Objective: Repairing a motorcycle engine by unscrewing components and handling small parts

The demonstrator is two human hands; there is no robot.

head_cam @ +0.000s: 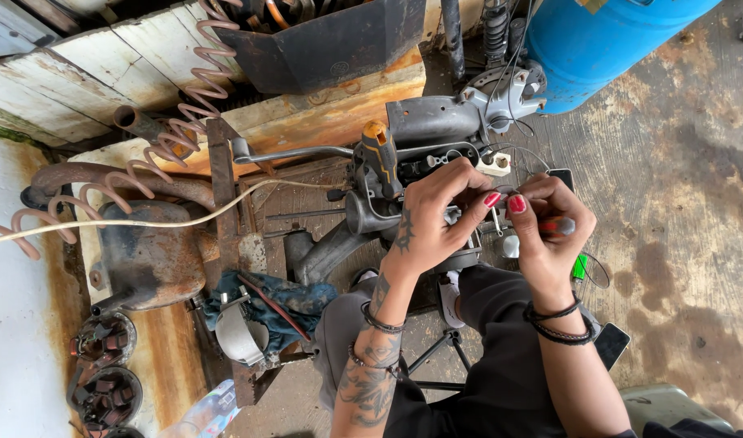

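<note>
Tattooed left hand [432, 215] and right hand [546, 223] meet at frame centre, fingertips pinched on thin wires [501, 193]. Right hand also clamps a red-tipped tool [560, 226]. Grey handlebar housing [432, 122] lies at twelve o'clock, with a yellow-capped screwdriver [381, 154] at ten.

Left hand [436, 212]: black tattoo, red nails. Right hand [546, 231]: red nails, black wristbands, grips red pen [560, 226]. Above grip: grey metal housing [433, 122], screwdriver [381, 154] orange-and-black. Up-right of grip: blue barrel [599, 40]. Left of grip: rusty brown tank [148, 255], pink coiled hose [189, 113], cream cable [128, 223].
</note>
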